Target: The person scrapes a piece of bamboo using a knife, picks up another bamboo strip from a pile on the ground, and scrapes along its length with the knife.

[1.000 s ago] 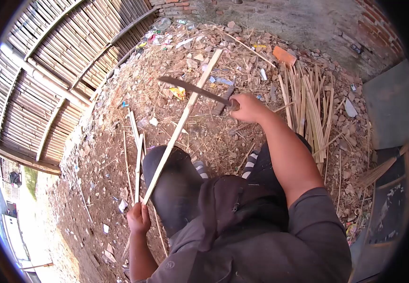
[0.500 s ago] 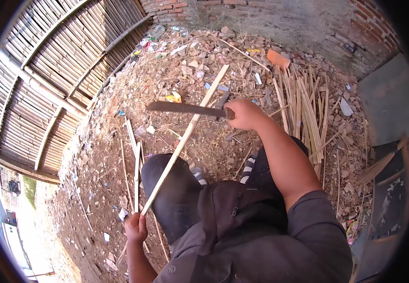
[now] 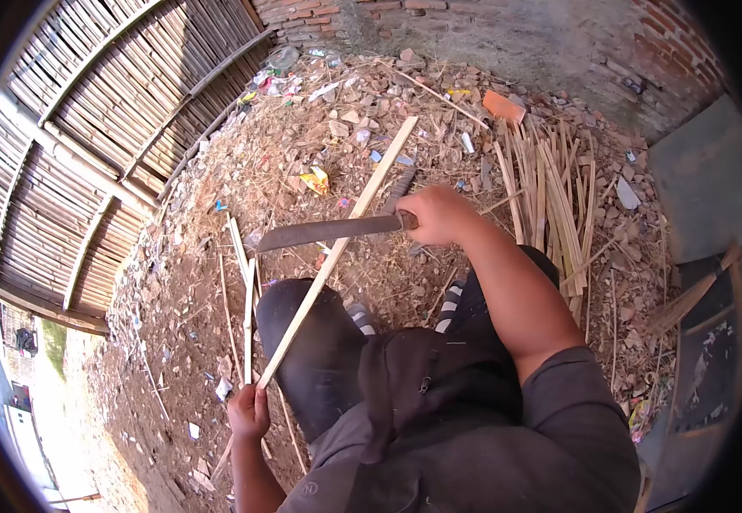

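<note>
A long pale bamboo strip [image 3: 371, 186] slants from my left hand [image 3: 249, 412] over my left knee towards the upper middle. My left hand is closed round its lower end. My right hand [image 3: 437, 214] is closed on the handle of a machete [image 3: 328, 232], whose dark blade points left and crosses over the strip. Whether the blade touches the strip I cannot tell. Thinner strips [image 3: 249, 321] lie on the ground beside my left knee. Behind my right hand another dark tool [image 3: 401, 186] rests on the ground, partly hidden.
A pile of split bamboo strips [image 3: 563, 214] lies on the right, near an orange tile piece [image 3: 503, 109]. Bamboo fencing [image 3: 114, 111] stands at the left, a brick wall [image 3: 508, 43] at the back. A grey panel [image 3: 703, 184] stands at the right.
My right hand has moved down and slightly left with the machete, whose blade has swung lower across the strip. The view has shifted slightly; my left hand still holds the strip.
</note>
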`<act>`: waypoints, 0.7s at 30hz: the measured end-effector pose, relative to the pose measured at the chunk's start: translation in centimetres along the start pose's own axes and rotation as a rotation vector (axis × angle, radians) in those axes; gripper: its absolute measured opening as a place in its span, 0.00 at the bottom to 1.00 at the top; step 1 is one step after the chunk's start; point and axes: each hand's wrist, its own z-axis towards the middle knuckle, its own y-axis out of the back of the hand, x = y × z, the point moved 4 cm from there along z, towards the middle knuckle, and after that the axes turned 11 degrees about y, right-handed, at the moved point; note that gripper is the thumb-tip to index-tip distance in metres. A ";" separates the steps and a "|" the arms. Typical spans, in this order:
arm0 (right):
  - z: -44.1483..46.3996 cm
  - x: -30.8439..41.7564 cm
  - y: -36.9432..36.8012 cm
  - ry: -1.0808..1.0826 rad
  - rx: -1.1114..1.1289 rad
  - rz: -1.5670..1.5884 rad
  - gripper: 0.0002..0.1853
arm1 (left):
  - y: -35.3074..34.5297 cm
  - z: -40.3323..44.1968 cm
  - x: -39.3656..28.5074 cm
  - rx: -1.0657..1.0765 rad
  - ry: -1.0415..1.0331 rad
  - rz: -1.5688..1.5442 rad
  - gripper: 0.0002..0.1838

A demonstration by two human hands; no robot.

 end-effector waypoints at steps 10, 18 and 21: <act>-1.4 -2.9 1.3 -0.201 -0.279 0.184 0.15 | -0.3 -0.5 -0.6 -0.071 -0.007 0.127 0.18; 0.4 1.5 -2.4 0.027 0.076 0.050 0.11 | -1.8 -1.3 -5.6 -0.168 -0.053 0.182 0.14; 0.9 -1.4 -2.7 -0.109 0.031 0.160 0.11 | -2.1 -0.8 -5.5 -0.199 -0.083 0.199 0.14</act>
